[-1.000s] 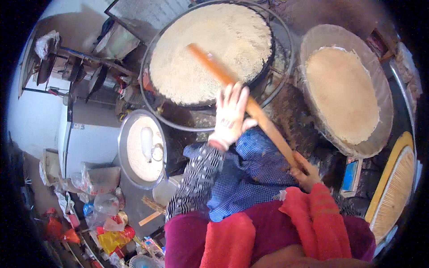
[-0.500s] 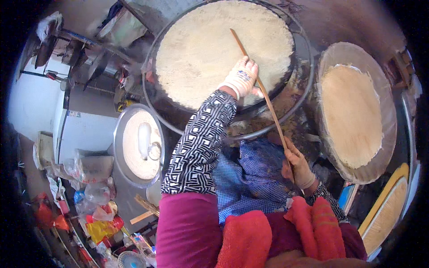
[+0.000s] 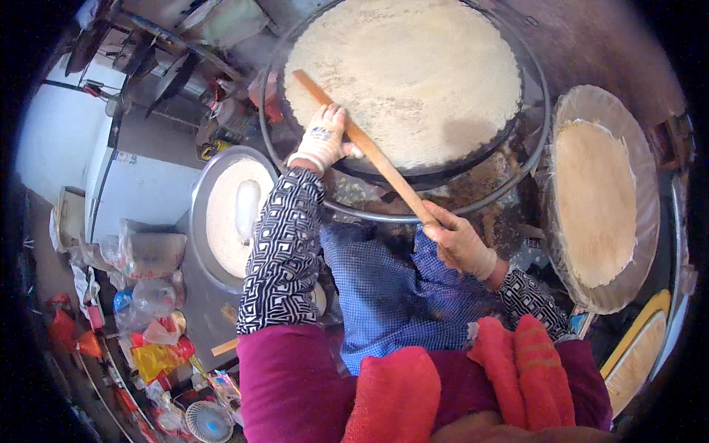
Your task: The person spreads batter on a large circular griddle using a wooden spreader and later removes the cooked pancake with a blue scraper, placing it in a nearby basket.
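A wide round griddle carries a thin pale layer [image 3: 402, 66] that covers most of its dark surface, inside a metal ring [image 3: 544, 118]. Across its lower left lies a long flat wooden stick [image 3: 384, 165], tilted from upper left to lower right. My left hand [image 3: 325, 142], in a white printed glove, grips the stick near the griddle's left edge, its thumb out along the wood. My right hand [image 3: 454, 244], with bare fingertips showing, is closed on the stick's lower end, just outside the ring above a blue checked apron [image 3: 377, 288].
Left of me stands a steel bowl [image 3: 199, 221] of pale batter with a white scoop inside. At right, a lined oval basket [image 3: 580, 100] holds a tan sheet; boards [image 3: 628, 343] lean below it. Plastic bags and clutter [image 3: 159, 354] fill the lower left, shelves the upper left.
Both hands and the stick have swung leftward, the stick's tip now at the griddle's left side. The right hand has risen toward the ring, and the whole view has shifted slightly.
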Tool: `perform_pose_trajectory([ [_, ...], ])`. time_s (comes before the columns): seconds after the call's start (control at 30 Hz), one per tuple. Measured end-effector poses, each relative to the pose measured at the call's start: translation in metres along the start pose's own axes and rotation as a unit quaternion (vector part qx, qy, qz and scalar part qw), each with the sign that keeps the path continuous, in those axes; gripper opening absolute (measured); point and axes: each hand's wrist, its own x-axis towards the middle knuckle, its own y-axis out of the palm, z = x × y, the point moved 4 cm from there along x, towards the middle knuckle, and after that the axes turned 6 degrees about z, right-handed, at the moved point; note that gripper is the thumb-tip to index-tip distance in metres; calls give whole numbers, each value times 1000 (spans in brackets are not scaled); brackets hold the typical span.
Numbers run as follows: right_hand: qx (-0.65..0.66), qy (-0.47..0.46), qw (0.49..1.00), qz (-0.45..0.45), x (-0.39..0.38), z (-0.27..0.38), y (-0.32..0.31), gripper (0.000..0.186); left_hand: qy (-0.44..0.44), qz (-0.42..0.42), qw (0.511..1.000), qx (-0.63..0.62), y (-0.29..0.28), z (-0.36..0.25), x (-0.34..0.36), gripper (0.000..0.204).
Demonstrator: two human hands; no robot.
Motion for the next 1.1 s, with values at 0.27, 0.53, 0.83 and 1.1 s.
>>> perform_pose_trajectory([
  [0.27, -485, -119, 863, -76, -23, -30, -2, 49, -106, -163, 979, -60, 8, 29, -169, 82],
  [0.53, -547, -22, 774, -316, -77, 30, -177, 51, -55, 28, 995, 83, 63, -50, -145, 38],
  [0.83, -237, -173, 941, -166, -91, 27, -71, 50, -25, -62, 986, -156, 63, -289, -134, 37],
  [1.1, -606, -206, 704, 308, -108, -16, 119, 52, -44, -108, 968, -222, 209, -301, -225, 49],
])
